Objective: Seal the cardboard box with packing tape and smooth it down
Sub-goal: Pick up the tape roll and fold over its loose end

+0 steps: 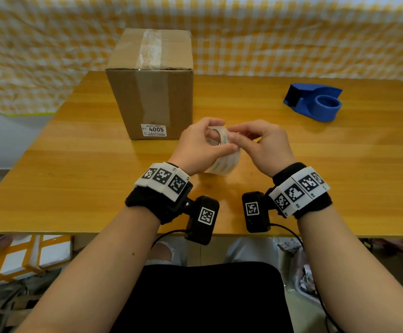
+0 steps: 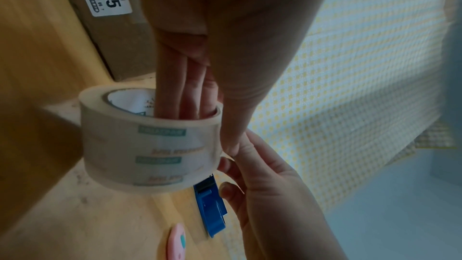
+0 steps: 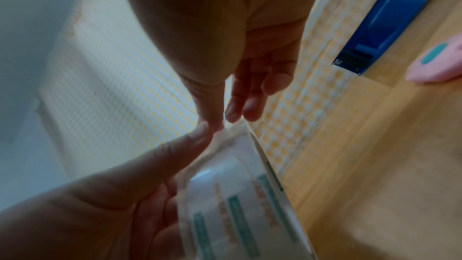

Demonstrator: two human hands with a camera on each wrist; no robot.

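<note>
Left hand (image 1: 201, 146): fingers (image 2: 180, 94) pushed through the core of the tape roll (image 2: 150, 137), thumb pressed on its outer face; roll held just above the table (image 1: 315, 164), near the front edge. Right hand (image 1: 261, 145): thumb and forefinger narrowed at the roll's upper rim; cannot tell whether they pinch a tape end. Cardboard box (image 1: 152, 92) stands upright beyond the left hand, flaps closed, old tape strip across the top, label 4005 low on its front. Blue tape dispenser (image 1: 314, 103) well apart, far right. Pink object (image 3: 437, 62) lies near the dispenser.
</note>
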